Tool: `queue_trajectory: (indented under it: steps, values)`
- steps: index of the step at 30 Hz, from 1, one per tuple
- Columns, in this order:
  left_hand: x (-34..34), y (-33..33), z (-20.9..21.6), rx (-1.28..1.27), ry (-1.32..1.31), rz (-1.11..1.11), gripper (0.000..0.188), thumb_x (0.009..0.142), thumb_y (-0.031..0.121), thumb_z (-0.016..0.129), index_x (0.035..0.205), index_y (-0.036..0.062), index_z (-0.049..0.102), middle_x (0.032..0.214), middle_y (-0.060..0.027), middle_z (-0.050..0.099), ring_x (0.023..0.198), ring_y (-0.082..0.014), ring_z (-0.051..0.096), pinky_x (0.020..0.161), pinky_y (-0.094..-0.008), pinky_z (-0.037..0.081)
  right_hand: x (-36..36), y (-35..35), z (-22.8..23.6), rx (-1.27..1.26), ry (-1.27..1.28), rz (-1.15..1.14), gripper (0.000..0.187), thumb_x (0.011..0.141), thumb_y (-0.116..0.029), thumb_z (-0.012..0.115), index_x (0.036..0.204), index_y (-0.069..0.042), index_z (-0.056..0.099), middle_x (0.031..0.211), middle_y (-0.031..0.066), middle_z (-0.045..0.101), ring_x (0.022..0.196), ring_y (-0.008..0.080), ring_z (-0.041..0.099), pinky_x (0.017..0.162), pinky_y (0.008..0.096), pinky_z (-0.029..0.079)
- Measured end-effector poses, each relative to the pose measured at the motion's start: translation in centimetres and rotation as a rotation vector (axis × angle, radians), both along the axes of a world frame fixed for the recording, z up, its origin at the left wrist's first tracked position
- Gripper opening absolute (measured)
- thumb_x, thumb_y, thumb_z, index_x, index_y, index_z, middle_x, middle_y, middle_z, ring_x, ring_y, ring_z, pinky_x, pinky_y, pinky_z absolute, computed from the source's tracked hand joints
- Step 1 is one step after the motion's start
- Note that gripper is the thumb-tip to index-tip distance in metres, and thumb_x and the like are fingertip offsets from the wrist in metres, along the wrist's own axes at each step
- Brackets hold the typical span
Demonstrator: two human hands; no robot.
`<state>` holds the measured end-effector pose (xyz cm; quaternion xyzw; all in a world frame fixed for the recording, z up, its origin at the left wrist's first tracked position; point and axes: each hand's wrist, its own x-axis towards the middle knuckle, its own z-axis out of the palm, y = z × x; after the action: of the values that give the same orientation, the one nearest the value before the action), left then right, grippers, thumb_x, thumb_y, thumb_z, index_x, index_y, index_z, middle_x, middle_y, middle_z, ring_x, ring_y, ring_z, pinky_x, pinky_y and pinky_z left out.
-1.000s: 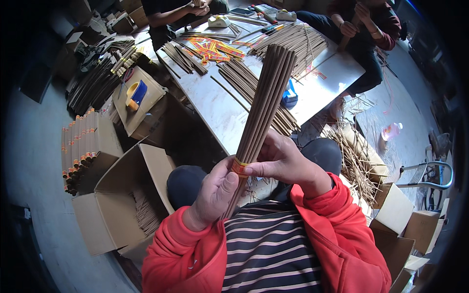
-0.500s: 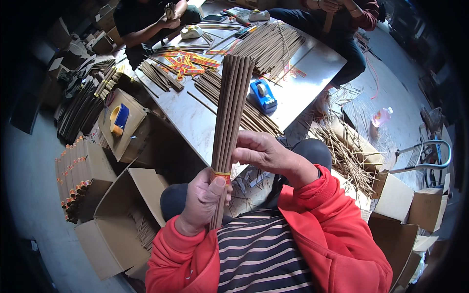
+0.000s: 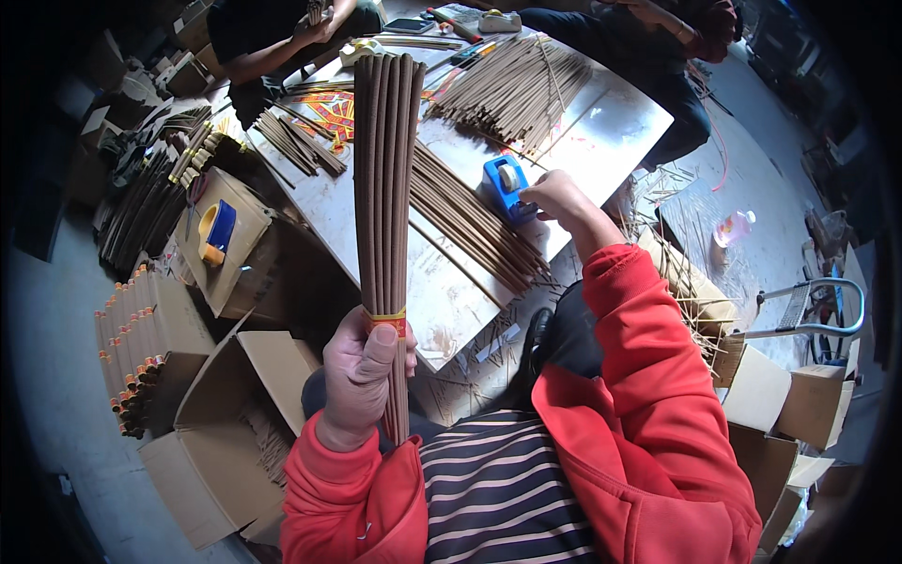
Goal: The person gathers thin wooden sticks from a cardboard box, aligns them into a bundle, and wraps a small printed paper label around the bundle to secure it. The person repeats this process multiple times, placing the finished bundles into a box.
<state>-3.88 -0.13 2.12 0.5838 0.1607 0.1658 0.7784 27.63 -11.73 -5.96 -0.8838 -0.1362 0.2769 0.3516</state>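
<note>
My left hand is closed round the lower part of a bundle of brown incense sticks, held nearly upright in front of the table. A red and yellow paper band wraps the bundle by my thumb. Out over the table, my right hand has its fingers pinched together at the near end of a blue tape dispenser. Whatever lies between those fingertips is too small to make out. Loose incense sticks lie on the table between the bundle and the dispenser.
On the table are a larger stick pile and red-yellow paper strips. Two people sit at the far side. An open carton and stacked banded bundles stand left. A pink bottle is at right.
My right hand has left the bundle and reached forward to the blue tape dispenser. My left hand has shifted left with the incense bundle, which now stands more upright.
</note>
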Motion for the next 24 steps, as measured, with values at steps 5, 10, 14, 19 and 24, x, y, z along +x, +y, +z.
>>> queue_trajectory:
  steps: [5, 10, 14, 19, 24]
  values:
    - [-0.1, 0.2, -0.5, -0.035, 0.003, 0.010, 0.039, 0.087, 0.039, 0.058, 0.098, 0.0024, 0.051, 0.078, -0.0037, 0.056, 0.063, -0.0073, 0.053, 0.057, -0.0203, 0.045, -0.7, 0.0, -0.1, 0.134, 0.071, -0.083, 0.021, 0.074, -0.018, 0.067, 0.081, 0.001, 0.061, 0.066, 0.0060, 0.057, 0.054, 0.0145, 0.053, 0.047, 0.0261, 0.042]
    - [-0.2, 0.2, -0.6, -0.042, -0.005, 0.005, 0.039, 0.087, 0.039, 0.057, 0.098, 0.0018, 0.050, 0.078, -0.0039, 0.056, 0.063, -0.0076, 0.053, 0.057, -0.0204, 0.045, 0.8, -0.6, -3.7, 0.528, 0.216, -0.239, 0.013, 0.078, -0.011, 0.065, 0.081, 0.001, 0.060, 0.070, 0.0042, 0.057, 0.063, 0.0127, 0.052, 0.060, 0.0220, 0.041]
    - [0.0, 0.2, -0.8, -0.046, -0.014, 0.020, 0.040, 0.087, 0.039, 0.057, 0.099, 0.0007, 0.050, 0.077, -0.0042, 0.055, 0.062, -0.0078, 0.052, 0.056, -0.0206, 0.045, -2.1, -1.2, -3.9, 0.524, 0.030, -0.251, 0.013, 0.080, -0.009, 0.063, 0.085, 0.003, 0.061, 0.073, 0.0035, 0.058, 0.065, 0.0105, 0.052, 0.062, 0.0215, 0.041]
    - [0.2, 0.0, -0.8, -0.032, -0.027, 0.021, 0.041, 0.087, 0.039, 0.058, 0.098, 0.0001, 0.050, 0.076, -0.0042, 0.055, 0.061, -0.0079, 0.052, 0.056, -0.0208, 0.045, -4.2, -0.9, -4.1, 0.607, 0.068, -0.399, 0.013, 0.082, -0.010, 0.060, 0.086, 0.003, 0.059, 0.074, 0.0035, 0.057, 0.065, 0.0108, 0.053, 0.060, 0.0211, 0.042]
    - [0.4, -0.2, -0.6, -0.033, -0.015, 0.006, 0.040, 0.087, 0.039, 0.058, 0.098, 0.0006, 0.051, 0.077, -0.0034, 0.055, 0.062, -0.0076, 0.053, 0.057, -0.0207, 0.045, -4.9, -1.9, -5.2, 0.688, 0.182, -0.473, 0.011, 0.078, -0.008, 0.059, 0.079, 0.002, 0.056, 0.072, 0.0060, 0.056, 0.060, 0.0109, 0.051, 0.052, 0.0210, 0.039]
